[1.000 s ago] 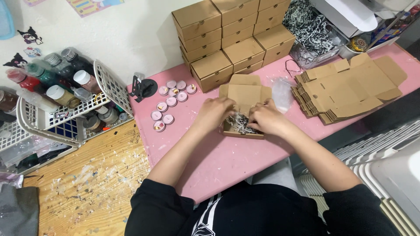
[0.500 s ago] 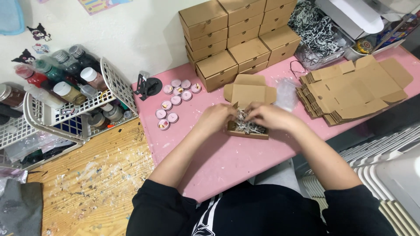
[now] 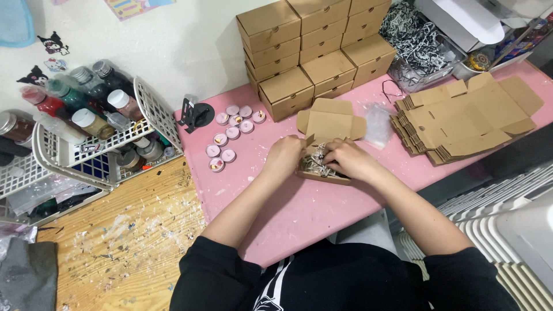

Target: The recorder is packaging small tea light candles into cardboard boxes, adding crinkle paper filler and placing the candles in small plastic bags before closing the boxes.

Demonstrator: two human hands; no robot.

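An open brown cardboard box (image 3: 329,122) sits on the pink table (image 3: 299,213), its lid flapped back. Black-and-white shredded paper (image 3: 314,165) fills its base. My left hand (image 3: 283,155) rests on the box's left edge, fingers curled at the rim. My right hand (image 3: 348,159) presses down inside the box on the shredded paper. What lies under the fingers is hidden. Several small pink tealight candles (image 3: 232,133) lie to the left of the box.
Closed brown boxes (image 3: 311,52) are stacked at the back. Flat unfolded boxes (image 3: 466,118) lie in a pile on the right, a clear plastic bag (image 3: 377,122) beside them. A tub of shredded paper (image 3: 416,43) stands behind. A white wire basket of bottles (image 3: 92,129) stands left.
The view has shifted slightly. Both hands stay in the open box, working the shredded paper; my right hand has pushed a little further in.
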